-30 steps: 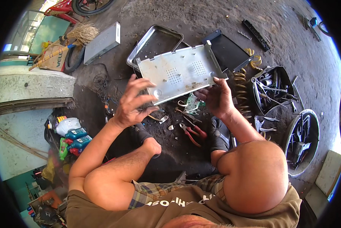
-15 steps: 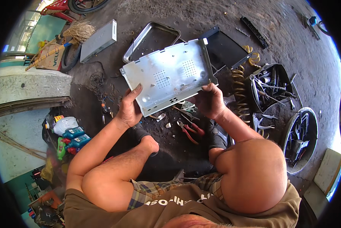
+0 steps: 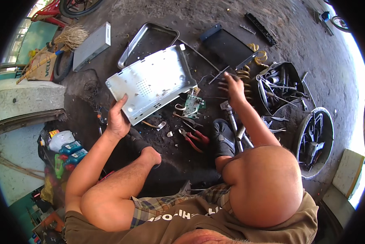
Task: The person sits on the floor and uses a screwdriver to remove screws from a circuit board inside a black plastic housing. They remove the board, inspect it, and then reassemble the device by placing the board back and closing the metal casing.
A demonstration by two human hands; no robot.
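My left hand [image 3: 120,118] grips the lower left corner of a silver metal casing panel [image 3: 158,79], its thumb on top. The panel is tilted, with vent holes and a folded edge. My right hand [image 3: 233,88] is off the panel, fingers apart and holding nothing. It hovers near a thin metal T-shaped rod [image 3: 218,75] and a coiled yellow hose [image 3: 244,73]. Below the panel's right edge lies a green circuit board [image 3: 194,105]. Red-handled pliers [image 3: 192,140] rest on the ground between my feet.
A metal tray [image 3: 123,61] and a black panel [image 3: 227,46] lie beyond. On the right stand a tool-filled container [image 3: 278,87] and a round bin [image 3: 331,142] of metal parts. Far left is a grey box-shaped device [image 3: 92,46]; bottles [image 3: 72,150] stand near the left wall.
My right hand has let go of the panel and opened out to the right. The panel has shifted left in my left hand, baring the circuit board and more of the black panel.
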